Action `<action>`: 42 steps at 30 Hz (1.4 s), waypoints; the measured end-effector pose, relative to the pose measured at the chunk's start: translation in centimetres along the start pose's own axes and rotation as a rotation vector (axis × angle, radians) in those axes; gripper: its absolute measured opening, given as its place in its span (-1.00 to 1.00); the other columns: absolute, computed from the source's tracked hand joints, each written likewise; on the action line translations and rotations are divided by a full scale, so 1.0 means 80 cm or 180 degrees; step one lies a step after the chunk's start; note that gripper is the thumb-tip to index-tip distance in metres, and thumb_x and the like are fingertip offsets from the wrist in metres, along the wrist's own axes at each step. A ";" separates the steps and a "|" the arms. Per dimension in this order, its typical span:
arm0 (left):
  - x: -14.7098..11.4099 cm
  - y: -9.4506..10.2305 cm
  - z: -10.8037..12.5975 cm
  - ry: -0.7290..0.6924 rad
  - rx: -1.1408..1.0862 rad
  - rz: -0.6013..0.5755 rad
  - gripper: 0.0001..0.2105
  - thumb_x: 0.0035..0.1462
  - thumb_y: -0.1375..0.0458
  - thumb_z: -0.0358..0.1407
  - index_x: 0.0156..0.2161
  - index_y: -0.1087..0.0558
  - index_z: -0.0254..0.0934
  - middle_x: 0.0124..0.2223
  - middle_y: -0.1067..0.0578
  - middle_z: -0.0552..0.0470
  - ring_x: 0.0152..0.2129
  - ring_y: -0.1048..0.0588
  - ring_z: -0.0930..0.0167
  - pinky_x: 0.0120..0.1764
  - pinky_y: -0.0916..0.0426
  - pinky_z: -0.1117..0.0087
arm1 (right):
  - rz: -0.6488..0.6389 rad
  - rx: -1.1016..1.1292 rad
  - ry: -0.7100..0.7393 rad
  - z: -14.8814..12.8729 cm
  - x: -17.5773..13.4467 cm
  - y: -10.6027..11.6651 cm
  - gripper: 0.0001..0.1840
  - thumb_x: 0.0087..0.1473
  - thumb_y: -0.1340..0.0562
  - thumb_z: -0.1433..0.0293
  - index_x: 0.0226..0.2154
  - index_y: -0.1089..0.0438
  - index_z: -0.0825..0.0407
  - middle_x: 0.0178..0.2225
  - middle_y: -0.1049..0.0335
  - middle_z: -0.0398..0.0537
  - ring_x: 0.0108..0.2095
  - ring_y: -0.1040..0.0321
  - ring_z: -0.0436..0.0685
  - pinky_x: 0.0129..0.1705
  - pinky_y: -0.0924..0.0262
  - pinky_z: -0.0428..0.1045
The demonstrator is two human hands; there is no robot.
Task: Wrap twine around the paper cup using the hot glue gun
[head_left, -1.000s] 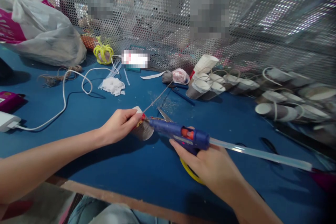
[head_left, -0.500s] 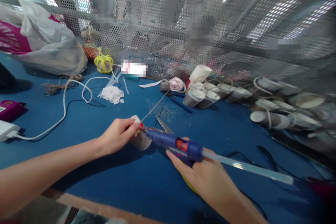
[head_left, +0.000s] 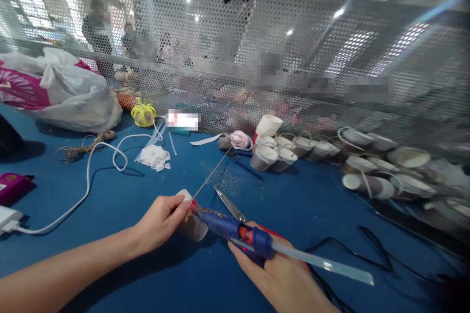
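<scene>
Lower in the head view than a second ago sit both hands, the camera having tilted up. Left hand (head_left: 161, 220) pinches a tilted paper cup (head_left: 197, 232) over the blue table (head_left: 147, 274), thumb against curled fingers. Right hand (head_left: 273, 269) is wrapped round a glue gun (head_left: 223, 227), its nozzle at the cup; contact is unclear. From the cup, string (head_left: 211, 174) stretches toward a grey ball (head_left: 223, 143) beyond it; scissors (head_left: 229, 203) lie right of the cup.
</scene>
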State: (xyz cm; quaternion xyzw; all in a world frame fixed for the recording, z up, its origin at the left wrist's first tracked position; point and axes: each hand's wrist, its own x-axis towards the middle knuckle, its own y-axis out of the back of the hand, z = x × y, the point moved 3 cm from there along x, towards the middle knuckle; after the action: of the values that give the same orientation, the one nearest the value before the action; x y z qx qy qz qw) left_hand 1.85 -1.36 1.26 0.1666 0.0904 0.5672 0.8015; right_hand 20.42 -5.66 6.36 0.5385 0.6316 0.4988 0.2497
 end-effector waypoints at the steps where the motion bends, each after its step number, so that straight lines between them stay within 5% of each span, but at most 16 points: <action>1: 0.000 0.000 0.000 0.0009 0.0001 -0.0002 -0.62 0.11 0.17 -0.14 -0.52 -0.28 -0.38 -0.60 -0.11 0.15 -0.62 -0.07 0.55 -0.56 -0.03 0.55 | -0.0049 0.0041 0.0010 0.001 0.000 0.000 -0.88 -0.02 -0.07 0.38 -0.45 -0.32 -0.04 -0.49 -0.42 -0.09 -0.50 -0.38 0.05 -0.51 -0.27 -0.12; 19: 0.002 0.004 0.000 0.0070 0.0047 0.0022 -0.65 0.10 0.15 -0.16 -0.53 -0.27 -0.39 -0.59 -0.11 0.16 -0.61 -0.08 0.56 -0.57 -0.01 0.55 | 0.0073 -0.0094 -0.0096 0.005 0.002 0.004 -0.80 -0.03 -0.05 0.31 -0.43 -0.36 -0.01 -0.52 -0.44 -0.07 -0.47 -0.40 0.14 -0.39 -0.31 -0.01; 25: 0.002 0.007 -0.002 0.0053 0.0093 0.0051 -0.65 0.09 0.14 -0.15 -0.50 -0.30 -0.39 -0.59 -0.10 0.16 -0.62 -0.09 0.56 -0.56 -0.03 0.55 | 0.0232 -0.0096 0.0269 -0.004 0.009 0.004 -0.77 -0.06 -0.05 0.34 -0.48 -0.40 0.03 -0.57 -0.44 -0.05 -0.50 -0.40 0.11 -0.40 -0.31 -0.05; 42: 0.001 0.008 0.005 0.0000 0.0130 0.0178 -0.63 0.08 0.15 -0.16 -0.46 -0.36 -0.42 -0.59 -0.23 0.12 -0.62 -0.16 0.55 -0.54 -0.11 0.54 | -0.0142 0.0310 -0.0020 -0.009 -0.004 -0.010 -0.87 -0.03 -0.08 0.34 -0.48 -0.31 -0.01 -0.60 -0.35 -0.14 -0.59 -0.31 0.03 -0.57 -0.20 -0.10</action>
State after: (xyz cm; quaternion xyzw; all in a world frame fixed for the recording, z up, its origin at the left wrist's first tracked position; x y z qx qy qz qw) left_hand 1.43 -1.16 1.87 0.1854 0.0974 0.5874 0.7818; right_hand 19.57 -6.15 5.79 0.5374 0.6661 0.4601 0.2361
